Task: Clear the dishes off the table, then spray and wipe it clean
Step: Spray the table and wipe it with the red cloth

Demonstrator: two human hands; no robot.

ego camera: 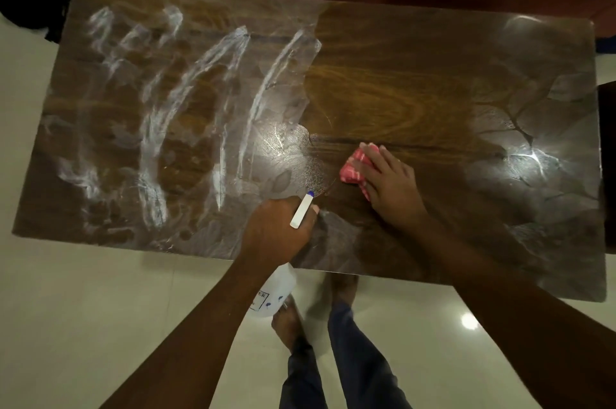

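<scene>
With no dishes on the dark wooden worktop point(383, 81), the flat right hand point(388, 181) presses a red checked cloth point(350, 168) mid-table, white foam streaks point(186, 101) remain leftward, and the left hand point(278, 230) grips a translucent spray bottle point(275, 292).

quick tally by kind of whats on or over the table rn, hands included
spray bottle: 1
red cloth: 1
hands: 2 (left hand grips the bottle, right hand presses on the cloth)
total: 4
</scene>
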